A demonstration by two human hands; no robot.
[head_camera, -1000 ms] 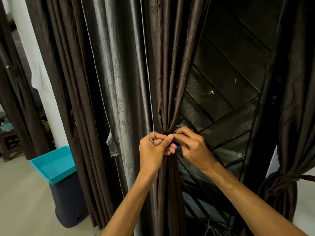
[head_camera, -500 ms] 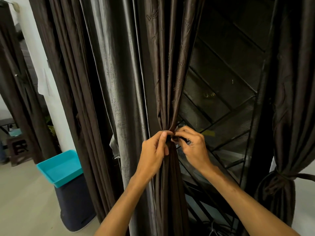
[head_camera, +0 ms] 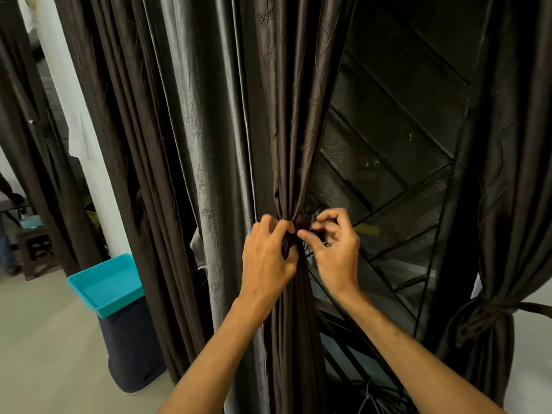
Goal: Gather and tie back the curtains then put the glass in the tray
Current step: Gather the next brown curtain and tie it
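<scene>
Shifted since half a second before: right hand [head_camera: 336, 252] now drawn slightly out to the side of the bunch, fingers [head_camera: 309, 234] curled and pinched narrow on a dark tie at the knot; left hand [head_camera: 267, 258] still pressed against the gathered fabric, fingers [head_camera: 279, 230] bent in tight on the same spot. Seen at centre frame, dark brown curtain [head_camera: 286, 138], glossy, faintly patterned with small stitched motifs, pulled from broad folds above into a narrow waist between the two hands, then hanging straight below. Just left of it, touching, a paler grey-sheened lining panel [head_camera: 206, 144] with a frayed lower corner. Behind and to the right, a window grille [head_camera: 397, 162] of dark diagonal bars over mesh, partly uncovered by the gathering. At far right, a second curtain [head_camera: 513, 180] already cinched by a band low down. Farther left, more dark drapes [head_camera: 125, 150] hanging loose beside a white wall strip [head_camera: 80, 115]. Near the floor [head_camera: 44, 339] at left, a turquoise tray [head_camera: 104, 283] resting atop a dark cylindrical bin [head_camera: 131, 351], well apart from the hands. No glass visible anywhere in view. Small dark stool [head_camera: 34, 249] at far left edge, partly cut off. Both forearms crossing the lower frame, hiding the curtain's lower folds.
</scene>
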